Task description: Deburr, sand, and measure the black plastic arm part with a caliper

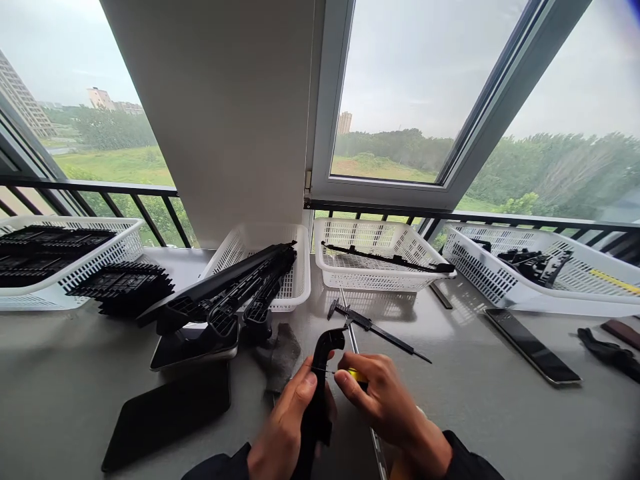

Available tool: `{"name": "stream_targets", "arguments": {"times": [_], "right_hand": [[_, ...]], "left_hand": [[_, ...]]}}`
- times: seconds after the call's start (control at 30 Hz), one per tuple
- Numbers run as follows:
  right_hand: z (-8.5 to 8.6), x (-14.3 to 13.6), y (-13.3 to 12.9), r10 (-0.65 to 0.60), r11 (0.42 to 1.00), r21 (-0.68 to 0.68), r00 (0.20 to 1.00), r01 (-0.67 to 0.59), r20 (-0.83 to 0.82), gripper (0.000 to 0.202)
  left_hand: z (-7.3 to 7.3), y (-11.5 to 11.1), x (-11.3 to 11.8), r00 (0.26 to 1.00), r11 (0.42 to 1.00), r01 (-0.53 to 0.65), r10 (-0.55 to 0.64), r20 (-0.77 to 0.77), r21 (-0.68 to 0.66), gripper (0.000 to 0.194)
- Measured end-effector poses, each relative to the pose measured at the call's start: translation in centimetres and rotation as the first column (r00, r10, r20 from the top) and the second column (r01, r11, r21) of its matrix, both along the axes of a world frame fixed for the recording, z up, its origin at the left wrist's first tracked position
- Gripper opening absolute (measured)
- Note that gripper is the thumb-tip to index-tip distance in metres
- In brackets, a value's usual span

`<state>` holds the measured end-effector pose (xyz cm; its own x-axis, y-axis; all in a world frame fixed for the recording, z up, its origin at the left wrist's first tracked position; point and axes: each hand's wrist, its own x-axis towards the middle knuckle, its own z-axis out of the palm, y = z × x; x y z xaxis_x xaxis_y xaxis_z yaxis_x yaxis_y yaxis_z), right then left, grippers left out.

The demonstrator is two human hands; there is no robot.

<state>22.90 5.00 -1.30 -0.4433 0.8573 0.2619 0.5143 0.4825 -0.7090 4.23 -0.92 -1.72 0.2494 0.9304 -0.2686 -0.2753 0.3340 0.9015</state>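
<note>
My left hand (290, 417) is closed around a long black plastic part (320, 393) with a hooked upper end, its thumb on the near side. In my right hand (387, 400) is a small yellow-handled tool (356, 375), gripped between thumb and curled fingers. The tool's thin tip points left to the black part, close to my left thumb; whether it touches cannot be made out. Just beyond my hands lie a black caliper (373, 327) and a long metal ruler-like strip (379, 453), which passes partly under my right hand. A dark grey glove (280, 357) lies left of the part.
White baskets stand along the window: one with long black parts (245, 280), one with a single strip (385, 259), one with small black pieces (537, 263), one with ridged parts (50, 247). A phone (533, 347) lies right; a black tablet-like slab (170, 413) lies left.
</note>
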Motion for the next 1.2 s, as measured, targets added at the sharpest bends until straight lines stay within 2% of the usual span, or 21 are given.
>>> {"name": "stream_targets", "arguments": {"times": [0.13,0.23,0.37,0.57,0.77,1.03,1.2], "right_hand": [[-0.02,0.1,-0.15,-0.026,1.0,-0.016,1.0,0.026,-0.012,0.056],[0.05,0.13,-0.17,-0.004,0.999,-0.035,1.0,0.003,-0.031,0.058],[0.29,0.14,-0.13,-0.028,0.998,-0.056,0.998,0.025,-0.055,0.058],[0.25,-0.02,-0.08,-0.042,0.997,-0.074,0.998,0.04,-0.035,0.06],[-0.09,-0.05,-0.18,-0.011,0.998,-0.07,0.998,0.007,-0.068,0.059],[0.22,0.39,-0.06,-0.024,0.997,-0.078,0.992,0.015,-0.122,0.058],[0.33,0.29,-0.07,-0.001,0.996,-0.086,0.994,-0.009,-0.113,0.058]], "left_hand": [[0.23,-0.25,0.24,0.998,0.998,-0.056,0.055,-0.019,-0.035,0.084],[0.24,-0.32,0.26,0.996,0.994,-0.088,0.087,-0.009,-0.069,0.081],[-0.16,-0.12,0.21,0.998,0.996,-0.052,0.054,0.029,-0.072,0.08],[0.06,0.21,-0.01,0.999,1.0,-0.019,0.018,-0.04,-0.015,0.072],[0.36,0.06,0.05,0.998,0.995,-0.059,0.059,0.002,-0.081,0.072],[-0.11,0.06,0.47,0.999,0.999,-0.043,0.043,0.002,-0.033,0.069],[-0.3,0.05,0.37,0.999,0.997,-0.037,0.039,0.022,-0.065,0.07]]}}
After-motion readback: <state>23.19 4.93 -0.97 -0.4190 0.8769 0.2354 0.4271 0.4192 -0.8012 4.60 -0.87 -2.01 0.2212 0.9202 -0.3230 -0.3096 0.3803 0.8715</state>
